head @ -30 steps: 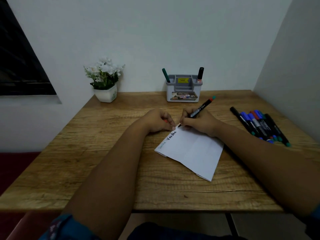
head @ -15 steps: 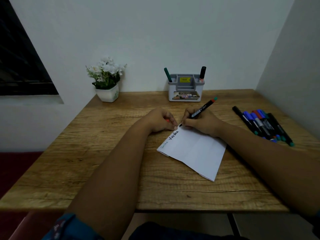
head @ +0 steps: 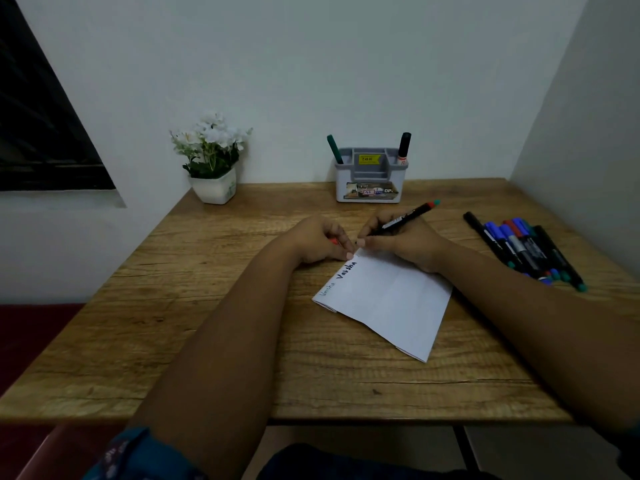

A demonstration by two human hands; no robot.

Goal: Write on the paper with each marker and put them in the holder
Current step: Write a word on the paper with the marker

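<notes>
I am watching the paper (head: 388, 299) lying folded and skewed on the table (head: 207, 306), its far corner tucked between the two hands, with two handwritten words running along its left edge. The right hand (head: 405, 244) is gripping a black marker (head: 403, 220) in a writing hold, fingers curled round the barrel; the tip is sitting at the paper's far corner and the red-and-green end is tilting up and away to the right. The left hand (head: 320, 242) is resting curled just beside that corner, fingertips touching the sheet, and is pinching something small and red (head: 333, 241) that I cannot identify. The holder (head: 370, 178) is standing at the back of the table against the wall, a green marker (head: 334, 148) leaning out of its left compartment and a black-capped marker (head: 403, 147) standing upright in its right one. A bunch of markers (head: 526, 251) is lying side by side on the table to the right, well apart from the paper. A flower pot (head: 214, 161) is sitting at the table's far left.
</notes>
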